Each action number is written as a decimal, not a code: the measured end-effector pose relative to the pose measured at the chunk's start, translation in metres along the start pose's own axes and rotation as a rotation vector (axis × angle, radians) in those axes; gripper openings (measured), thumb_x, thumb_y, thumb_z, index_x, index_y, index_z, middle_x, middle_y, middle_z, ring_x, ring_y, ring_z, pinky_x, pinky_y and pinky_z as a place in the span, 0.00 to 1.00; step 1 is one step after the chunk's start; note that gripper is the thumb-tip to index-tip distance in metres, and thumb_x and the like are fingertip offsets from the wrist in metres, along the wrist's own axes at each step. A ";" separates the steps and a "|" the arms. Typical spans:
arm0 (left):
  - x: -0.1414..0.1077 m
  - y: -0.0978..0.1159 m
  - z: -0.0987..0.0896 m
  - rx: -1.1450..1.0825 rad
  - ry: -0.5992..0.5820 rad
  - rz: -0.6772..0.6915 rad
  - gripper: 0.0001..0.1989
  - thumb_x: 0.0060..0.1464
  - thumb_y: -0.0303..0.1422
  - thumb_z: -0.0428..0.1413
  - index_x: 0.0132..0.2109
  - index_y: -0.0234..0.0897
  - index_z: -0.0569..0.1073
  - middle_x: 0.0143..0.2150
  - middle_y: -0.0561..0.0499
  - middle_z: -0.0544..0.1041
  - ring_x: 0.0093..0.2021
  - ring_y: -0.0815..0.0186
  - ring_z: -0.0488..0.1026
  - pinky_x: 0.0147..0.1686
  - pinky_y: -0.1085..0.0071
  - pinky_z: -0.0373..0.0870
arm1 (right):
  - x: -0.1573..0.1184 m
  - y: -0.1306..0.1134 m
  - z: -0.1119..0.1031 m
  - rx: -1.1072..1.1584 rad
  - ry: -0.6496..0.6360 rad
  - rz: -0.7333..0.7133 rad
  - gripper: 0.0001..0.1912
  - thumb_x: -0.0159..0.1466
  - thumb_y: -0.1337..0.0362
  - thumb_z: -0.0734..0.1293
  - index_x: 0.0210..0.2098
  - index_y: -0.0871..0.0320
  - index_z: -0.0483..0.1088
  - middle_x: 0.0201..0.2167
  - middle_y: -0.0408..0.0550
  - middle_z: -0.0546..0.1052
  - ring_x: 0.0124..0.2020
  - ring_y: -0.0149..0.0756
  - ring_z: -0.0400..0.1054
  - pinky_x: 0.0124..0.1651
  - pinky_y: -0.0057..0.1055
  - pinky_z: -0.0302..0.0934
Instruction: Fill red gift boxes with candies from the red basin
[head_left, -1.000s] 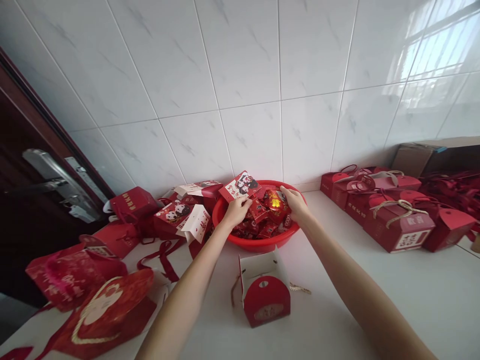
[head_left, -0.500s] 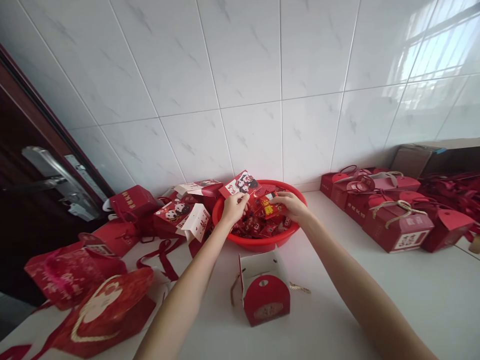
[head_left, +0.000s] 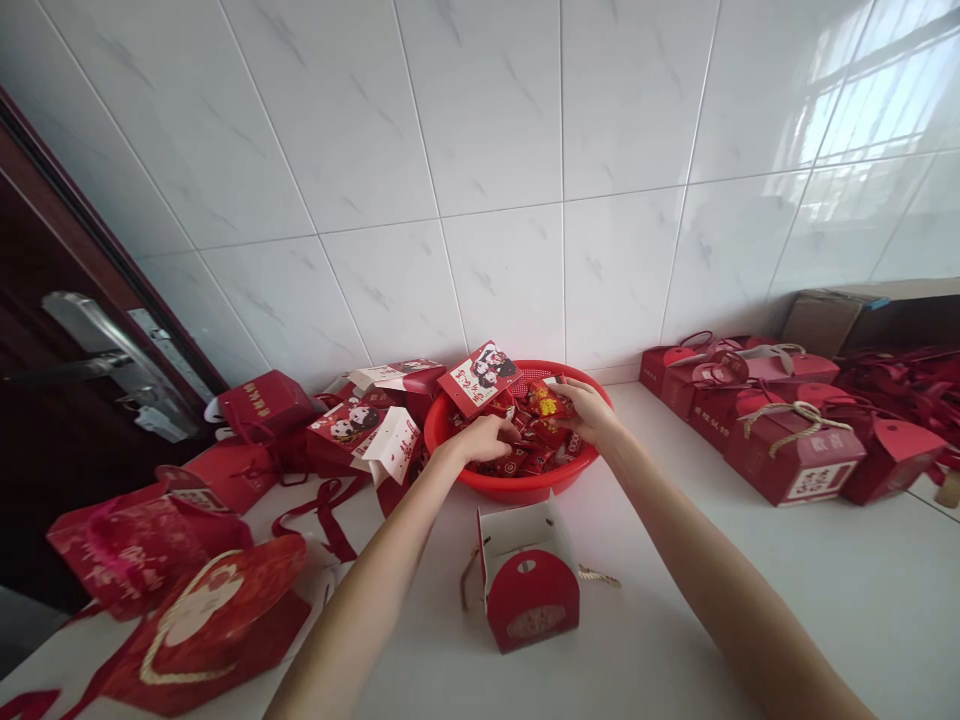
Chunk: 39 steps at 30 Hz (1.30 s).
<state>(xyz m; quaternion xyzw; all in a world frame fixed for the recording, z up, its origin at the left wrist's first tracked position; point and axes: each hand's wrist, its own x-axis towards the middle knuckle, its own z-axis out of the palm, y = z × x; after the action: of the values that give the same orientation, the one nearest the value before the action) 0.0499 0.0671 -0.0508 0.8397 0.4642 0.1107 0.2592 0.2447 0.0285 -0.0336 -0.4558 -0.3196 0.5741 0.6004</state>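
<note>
White tiled wall (head_left: pixel 495 270) stands behind red basket (head_left: pixel 517 490). Right hand (head_left: pixel 589 408) grasps shiny packet (head_left: pixel 547 403); left fingers (head_left: pixel 504 428) curl, grip unclear.

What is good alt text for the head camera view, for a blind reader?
The right hand holds a red packet over a red basket of others, the left hand reaching in; nearer stands an open box, with more boxes either side.

- Our left forearm (head_left: pixel 375 592) is bare, wider toward the elbow and narrower at the wrist.
- Our right forearm (head_left: pixel 694 550) is bare also, with the same tapering shape.
- Our left hand (head_left: pixel 486 440) and right hand (head_left: pixel 591 410) are both ungloved.
</note>
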 end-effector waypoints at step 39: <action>0.009 0.002 -0.004 -0.057 0.279 -0.016 0.16 0.47 0.21 0.51 0.32 0.37 0.83 0.38 0.47 0.83 0.45 0.56 0.78 0.49 0.65 0.71 | 0.011 0.013 -0.003 -0.061 0.017 -0.117 0.09 0.47 0.68 0.70 0.29 0.55 0.69 0.24 0.40 0.76 0.26 0.34 0.70 0.27 0.28 0.66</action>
<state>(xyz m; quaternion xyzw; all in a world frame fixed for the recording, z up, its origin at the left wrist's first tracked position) 0.0541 0.0750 -0.0465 0.8047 0.4990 0.2376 0.2167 0.2437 0.0379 -0.0479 -0.4592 -0.3580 0.5241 0.6216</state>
